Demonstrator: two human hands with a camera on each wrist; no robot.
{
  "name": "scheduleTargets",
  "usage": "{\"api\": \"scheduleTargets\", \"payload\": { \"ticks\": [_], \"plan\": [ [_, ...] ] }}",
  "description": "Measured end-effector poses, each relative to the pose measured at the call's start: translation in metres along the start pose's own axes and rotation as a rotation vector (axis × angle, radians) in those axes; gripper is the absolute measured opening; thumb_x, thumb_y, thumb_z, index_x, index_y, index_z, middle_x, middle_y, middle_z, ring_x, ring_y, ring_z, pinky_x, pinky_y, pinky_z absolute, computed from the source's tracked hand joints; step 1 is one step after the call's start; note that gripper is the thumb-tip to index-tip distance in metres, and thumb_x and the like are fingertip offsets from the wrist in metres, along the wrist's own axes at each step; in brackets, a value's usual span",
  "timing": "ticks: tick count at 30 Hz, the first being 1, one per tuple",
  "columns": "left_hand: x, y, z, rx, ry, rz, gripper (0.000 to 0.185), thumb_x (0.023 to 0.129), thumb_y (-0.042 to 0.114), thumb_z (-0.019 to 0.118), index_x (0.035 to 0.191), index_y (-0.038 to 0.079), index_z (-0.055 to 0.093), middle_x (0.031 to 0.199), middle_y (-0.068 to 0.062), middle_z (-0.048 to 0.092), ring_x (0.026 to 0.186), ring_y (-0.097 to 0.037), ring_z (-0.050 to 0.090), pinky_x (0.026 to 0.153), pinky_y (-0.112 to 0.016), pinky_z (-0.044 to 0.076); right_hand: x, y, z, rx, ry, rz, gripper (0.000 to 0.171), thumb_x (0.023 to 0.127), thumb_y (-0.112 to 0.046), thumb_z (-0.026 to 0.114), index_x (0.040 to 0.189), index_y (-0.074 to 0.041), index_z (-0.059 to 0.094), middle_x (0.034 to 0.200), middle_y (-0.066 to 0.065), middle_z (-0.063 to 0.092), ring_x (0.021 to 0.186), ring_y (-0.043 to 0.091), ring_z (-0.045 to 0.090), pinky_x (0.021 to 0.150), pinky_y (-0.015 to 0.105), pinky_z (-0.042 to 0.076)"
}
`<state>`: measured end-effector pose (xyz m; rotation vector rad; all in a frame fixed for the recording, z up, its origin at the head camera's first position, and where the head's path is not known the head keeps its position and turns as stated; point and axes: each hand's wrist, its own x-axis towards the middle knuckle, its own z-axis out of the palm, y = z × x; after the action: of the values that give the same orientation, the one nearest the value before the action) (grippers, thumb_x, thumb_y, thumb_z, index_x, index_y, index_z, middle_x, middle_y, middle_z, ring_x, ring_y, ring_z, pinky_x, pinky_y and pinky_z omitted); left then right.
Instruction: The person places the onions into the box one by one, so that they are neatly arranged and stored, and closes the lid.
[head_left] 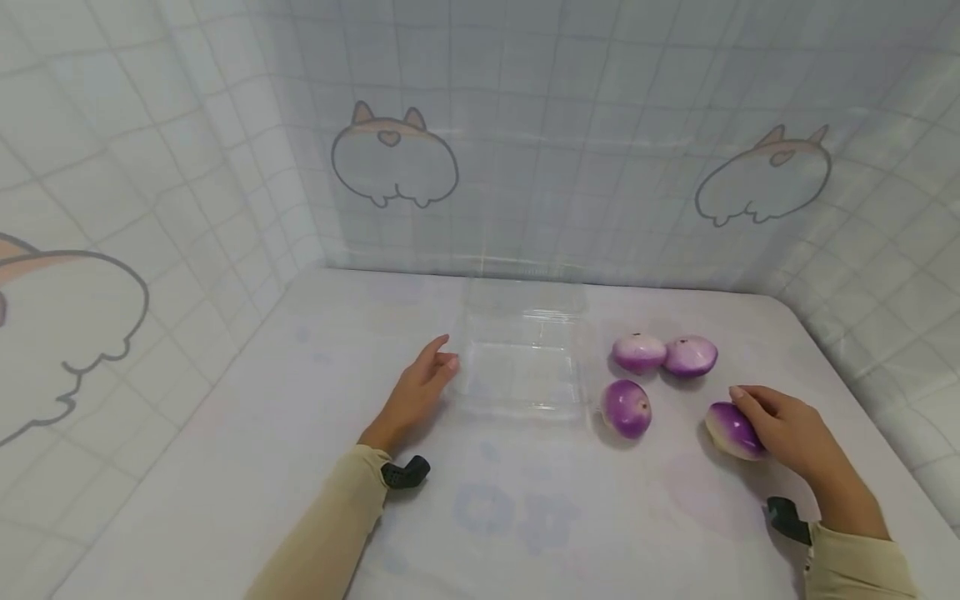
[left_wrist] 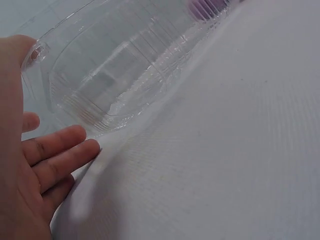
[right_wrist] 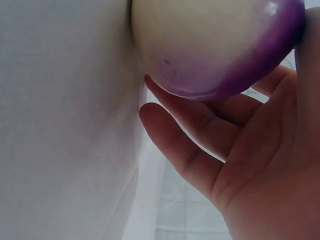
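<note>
My left hand is at the left side of a clear plastic box, its thumb tip at the rim. In the left wrist view, the other fingers extend loosely beside the wall. On the right, my right hand curls over a glossy purple-and-cream turnip lying on the table. From the right wrist, that turnip's pale side faces the camera, and the fingers bend around its far side. Three similar turnips lie between box and hand: one nearer, two side by side behind.
A pale cloth with faint prints covers the table. Behind the box stands a grid-patterned backdrop with corgi drawings, and similar walls rise at left and right. The box's clear lid lies folded back toward the backdrop.
</note>
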<state>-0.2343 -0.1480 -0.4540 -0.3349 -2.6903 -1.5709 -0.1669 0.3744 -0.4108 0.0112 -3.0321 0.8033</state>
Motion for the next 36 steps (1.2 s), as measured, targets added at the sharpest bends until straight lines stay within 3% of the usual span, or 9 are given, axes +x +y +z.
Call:
{"api": "scheduleTargets", "payload": {
  "ticks": [3,7,11,16,22,27,31,36],
  "plan": [
    [-0.001,-0.001,0.0,0.003,0.002,0.017,0.067,0.102,0.05,0.05,0.158,0.019,0.029,0.137,-0.006,0.058,0.125,-0.025,0.055,0.108,-0.051,0.039,-0.001,0.0,-0.001,0.011,0.0,-0.012,0.062,0.106,-0.046,0.041,0.134,0.007,0.056,0.134,0.038,0.05,0.123,0.06,0.042,0.094,0.071,0.035],
    [0.0,-0.002,0.0,-0.004,-0.002,0.09,0.065,0.104,0.042,0.053,0.158,0.014,0.03,0.141,-0.009,0.055,0.126,-0.028,0.056,0.107,-0.051,0.041,-0.005,0.0,-0.004,0.024,-0.035,-0.009,0.064,0.106,-0.048,0.039,0.137,0.006,0.053,0.136,0.038,0.049,0.125,0.061,0.041,0.094,0.072,0.034],
    [-0.001,-0.002,-0.001,0.017,-0.007,0.127,0.062,0.104,0.04,0.053,0.156,0.015,0.034,0.142,-0.009,0.054,0.125,-0.028,0.056,0.106,-0.053,0.042,-0.007,-0.001,-0.004,0.021,-0.086,-0.005,0.066,0.104,-0.052,0.042,0.142,0.002,0.05,0.132,0.035,0.055,0.122,0.055,0.048,0.09,0.067,0.04],
    [-0.001,-0.004,-0.001,0.008,-0.022,0.127,0.061,0.103,0.043,0.053,0.156,0.018,0.036,0.144,-0.008,0.053,0.126,-0.027,0.056,0.106,-0.054,0.04,-0.011,0.0,-0.003,0.002,-0.123,-0.02,0.067,0.102,-0.051,0.049,0.144,0.002,0.047,0.129,0.03,0.058,0.116,0.049,0.057,0.081,0.059,0.049],
    [-0.002,-0.004,0.002,0.01,-0.018,0.125,0.063,0.103,0.045,0.053,0.156,0.017,0.036,0.144,-0.007,0.054,0.125,-0.026,0.056,0.105,-0.054,0.041,-0.011,0.0,-0.01,-0.015,-0.15,-0.035,0.069,0.102,-0.05,0.05,0.142,0.006,0.047,0.117,0.029,0.064,0.108,0.047,0.06,0.079,0.058,0.051],
    [-0.002,-0.002,0.003,0.016,-0.022,0.126,0.064,0.103,0.048,0.052,0.156,0.018,0.035,0.144,-0.006,0.054,0.126,-0.024,0.055,0.105,-0.053,0.042,-0.008,-0.001,-0.011,-0.009,-0.158,-0.031,0.067,0.102,-0.05,0.05,0.141,0.004,0.049,0.107,0.017,0.067,0.094,0.032,0.063,0.071,0.042,0.05],
    [-0.002,-0.002,0.002,0.014,-0.02,0.116,0.063,0.103,0.047,0.052,0.156,0.018,0.035,0.142,-0.007,0.055,0.126,-0.025,0.056,0.105,-0.053,0.042,-0.006,-0.002,-0.005,0.038,-0.153,-0.022,0.065,0.102,-0.05,0.051,0.14,0.002,0.05,0.108,0.017,0.066,0.088,0.024,0.061,0.065,0.033,0.05],
    [-0.003,-0.003,-0.001,0.025,-0.03,0.116,0.063,0.103,0.047,0.052,0.157,0.018,0.034,0.142,-0.008,0.055,0.126,-0.025,0.056,0.106,-0.052,0.041,-0.005,-0.001,0.001,0.092,-0.083,-0.059,0.059,0.104,-0.044,0.05,0.143,-0.001,0.049,0.117,0.023,0.064,0.092,0.019,0.061,0.067,0.028,0.051]
  ]
}}
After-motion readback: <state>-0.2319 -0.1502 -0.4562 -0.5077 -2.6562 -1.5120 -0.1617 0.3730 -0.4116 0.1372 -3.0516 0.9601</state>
